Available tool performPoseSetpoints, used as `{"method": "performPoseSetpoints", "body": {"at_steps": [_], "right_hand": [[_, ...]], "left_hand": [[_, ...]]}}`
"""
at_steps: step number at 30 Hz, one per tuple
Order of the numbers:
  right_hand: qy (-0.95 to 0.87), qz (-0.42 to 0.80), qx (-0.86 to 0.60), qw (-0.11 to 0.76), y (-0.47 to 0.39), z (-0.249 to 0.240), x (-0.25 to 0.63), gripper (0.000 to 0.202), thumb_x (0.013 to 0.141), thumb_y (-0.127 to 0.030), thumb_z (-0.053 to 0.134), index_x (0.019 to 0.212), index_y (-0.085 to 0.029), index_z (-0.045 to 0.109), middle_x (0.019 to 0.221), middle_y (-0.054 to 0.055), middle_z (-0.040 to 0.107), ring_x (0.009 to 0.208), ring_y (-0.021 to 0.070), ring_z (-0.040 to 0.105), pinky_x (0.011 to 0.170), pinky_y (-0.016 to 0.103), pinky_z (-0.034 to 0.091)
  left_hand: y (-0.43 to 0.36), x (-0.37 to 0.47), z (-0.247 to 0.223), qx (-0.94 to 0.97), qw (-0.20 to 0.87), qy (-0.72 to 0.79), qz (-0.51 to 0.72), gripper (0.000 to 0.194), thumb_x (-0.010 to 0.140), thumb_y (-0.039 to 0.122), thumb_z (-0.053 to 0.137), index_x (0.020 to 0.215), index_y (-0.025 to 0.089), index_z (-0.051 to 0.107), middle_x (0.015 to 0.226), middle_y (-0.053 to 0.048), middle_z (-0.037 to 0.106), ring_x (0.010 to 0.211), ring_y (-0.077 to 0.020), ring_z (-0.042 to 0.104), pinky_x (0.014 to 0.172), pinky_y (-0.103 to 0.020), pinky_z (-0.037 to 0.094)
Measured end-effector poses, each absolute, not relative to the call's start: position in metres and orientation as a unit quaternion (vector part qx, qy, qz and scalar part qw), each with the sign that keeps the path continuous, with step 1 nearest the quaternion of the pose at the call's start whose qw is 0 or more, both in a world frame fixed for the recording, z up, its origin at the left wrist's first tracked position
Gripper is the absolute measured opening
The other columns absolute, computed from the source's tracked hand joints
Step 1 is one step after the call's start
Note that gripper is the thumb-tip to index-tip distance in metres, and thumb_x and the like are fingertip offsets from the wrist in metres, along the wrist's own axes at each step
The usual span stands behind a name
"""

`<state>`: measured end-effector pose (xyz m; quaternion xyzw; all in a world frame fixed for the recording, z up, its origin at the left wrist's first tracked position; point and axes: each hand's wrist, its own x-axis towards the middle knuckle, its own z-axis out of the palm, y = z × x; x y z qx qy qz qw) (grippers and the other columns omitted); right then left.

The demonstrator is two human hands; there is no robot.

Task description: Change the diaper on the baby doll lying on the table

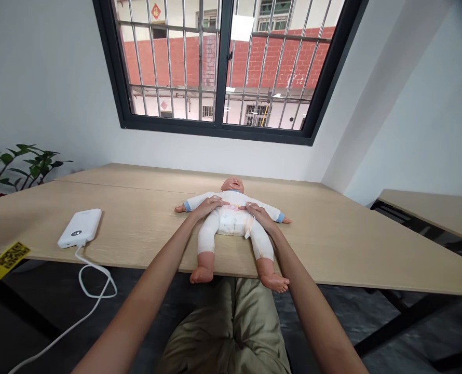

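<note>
A baby doll [233, 198] lies on its back on the table, head toward the window and feet over the front edge. It wears a white top with blue cuffs, white leggings and a white diaper [231, 222] over them. A loose tab or flap hangs at the diaper's right side. My left hand [211, 205] rests at the doll's waist on the left, fingers stretched toward the middle. On the opposite side my right hand [259, 212] touches the waist, its fingers also extended inward. Both hands lie by the diaper's upper edge. The undersides of my fingers are hidden.
The pale wooden table [145, 228] reaches back to the wall under a barred window. At left lies a white power bank [81, 227] with a white cable [98, 297] hanging off the edge. A yellow tag [5, 264] and a plant [18, 166] are farther left.
</note>
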<state>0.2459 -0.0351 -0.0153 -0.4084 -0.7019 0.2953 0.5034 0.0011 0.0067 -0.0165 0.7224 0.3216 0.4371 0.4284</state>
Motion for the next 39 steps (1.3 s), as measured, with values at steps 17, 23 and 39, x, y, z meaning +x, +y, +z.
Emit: {"method": "performPoseSetpoints", "body": {"at_steps": [17, 23, 39], "right_hand": [[-0.685, 0.292, -0.437, 0.505, -0.035, -0.019, 0.246, 0.035, 0.090, -0.036, 0.061, 0.118, -0.016, 0.059, 0.123, 0.009, 0.058, 0.109, 0.0222, 0.058, 0.094, 0.043, 0.049], [-0.668, 0.295, -0.448, 0.516, -0.030, -0.022, 0.246, 0.049, 0.070, -0.036, 0.073, 0.115, -0.017, 0.064, 0.124, 0.012, 0.061, 0.115, 0.0230, 0.054, 0.098, 0.038, 0.042], [-0.670, 0.290, -0.439, 0.523, -0.026, -0.025, 0.249, 0.034, 0.069, -0.048, 0.069, 0.084, -0.017, 0.065, 0.092, 0.005, 0.066, 0.087, 0.0205, 0.057, 0.092, 0.035, 0.041]], "left_hand": [[0.003, -0.002, -0.017, 0.715, 0.435, 0.313, 0.448, 0.083, 0.066, 0.040, 0.079, 0.141, 0.024, 0.046, 0.144, -0.009, 0.048, 0.129, -0.0283, 0.046, 0.105, -0.036, 0.041], [0.001, 0.000, -0.017, 0.708, 0.422, 0.316, 0.470, 0.092, 0.062, 0.040, 0.082, 0.143, 0.027, 0.040, 0.142, -0.007, 0.048, 0.127, -0.0274, 0.048, 0.101, -0.034, 0.044], [0.004, 0.002, -0.020, 0.621, 0.533, 0.333, 0.468, 0.056, 0.055, 0.037, 0.084, 0.103, 0.014, 0.068, 0.101, -0.009, 0.071, 0.094, -0.0251, 0.064, 0.088, -0.037, 0.046]]}}
